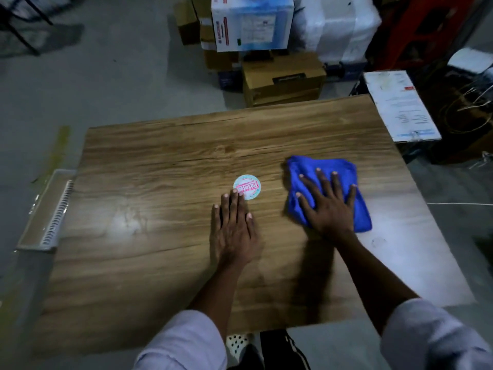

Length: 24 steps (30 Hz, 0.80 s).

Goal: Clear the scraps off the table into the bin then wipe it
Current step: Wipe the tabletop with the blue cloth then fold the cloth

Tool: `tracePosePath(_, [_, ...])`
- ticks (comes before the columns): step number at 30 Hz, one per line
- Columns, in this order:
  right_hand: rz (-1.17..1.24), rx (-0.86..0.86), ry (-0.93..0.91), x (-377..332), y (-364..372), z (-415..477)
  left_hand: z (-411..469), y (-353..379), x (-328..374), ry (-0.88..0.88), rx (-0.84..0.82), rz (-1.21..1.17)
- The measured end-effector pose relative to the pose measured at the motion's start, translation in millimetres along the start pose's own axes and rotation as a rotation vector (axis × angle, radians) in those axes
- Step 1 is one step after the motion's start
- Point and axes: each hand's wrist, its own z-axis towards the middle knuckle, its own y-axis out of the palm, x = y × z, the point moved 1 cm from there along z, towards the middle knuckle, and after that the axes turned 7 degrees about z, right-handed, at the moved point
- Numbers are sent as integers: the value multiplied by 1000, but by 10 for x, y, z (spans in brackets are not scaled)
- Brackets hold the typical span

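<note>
A wooden table (160,236) fills the middle of the view. On its right half lies a crumpled blue cloth (344,169), and my right hand (328,206) presses flat on it with the fingers spread. My left hand (233,228) rests flat on the bare wood near the centre, fingers straight, its fingertips just touching a round white sticker with red print (248,184) on the tabletop. No loose scraps show on the table. A grey bin (34,236) stands against the table's left edge; its inside is mostly out of sight.
Behind the table's far edge are stacked cardboard boxes (282,81) and a white wrapped bundle (338,25). A box with a white label (400,105) stands at the far right corner, with wires beside it. Grey floor stretches to the left.
</note>
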Motion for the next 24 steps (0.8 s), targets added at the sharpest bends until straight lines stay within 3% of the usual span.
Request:
tracePosePath(2, [79, 64, 226, -139, 39, -61, -60, -20, 4, 7, 3, 28])
tracePosePath(4, [115, 141, 282, -488, 124, -259, -64, -33, -3, 0, -13, 29])
tracePosePath(8, [34, 18, -257, -788, 255, -795, -60, -13, -37, 23, -41, 85])
tracePosePath(10, [17, 5, -355, -559, 141, -771, -70, -9, -25, 18, -22, 60])
tracePosePath(12, [-32, -8, -249, -310, 68, -639, -73, -30, -2, 14, 0, 25])
tracePosePath(16, [69, 88, 216, -334, 73, -427, -80, -15, -4, 21, 5, 38])
tracePosePath(18, [95, 142, 261, -641, 151, -530, -72, -3, -19, 9, 2, 39])
tracePosePath(22, [21, -3, -273, -830, 262, -978, -68, 11, -64, 26, -15, 93])
tracePosePath(24, [-12, -20, -376, -531, 162, -946, -83, 1, -51, 27, 1, 67])
